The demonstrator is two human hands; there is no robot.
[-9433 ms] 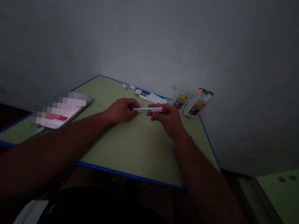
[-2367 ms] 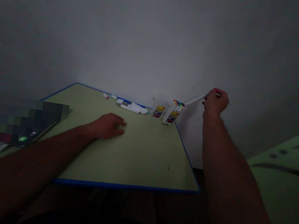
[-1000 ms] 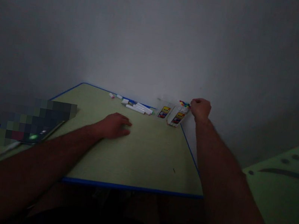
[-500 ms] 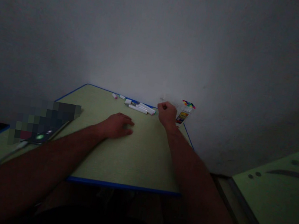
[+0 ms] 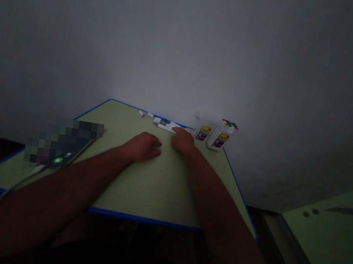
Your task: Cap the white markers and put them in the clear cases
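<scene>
My left hand rests on the table with its fingers apart and holds nothing. My right hand reaches to the near right end of a small pile of white markers. Its index finger is stretched out over them and its thumb is apart below; I see nothing between them. To the right of this hand stand two clear plastic cases with printed labels. The left case looks mostly see-through; the right case is full of markers with coloured ends.
A white eraser-like block and small pink-and-white pieces lie along the back edge. At the left is a dark device, partly blurred out, with a white cable. A wall rises behind the table's blue rim.
My right hand has moved left and down from in front of the clear cases to the markers, and its pinched fingers have opened. The left case is now uncovered. My left hand has stayed in place.
</scene>
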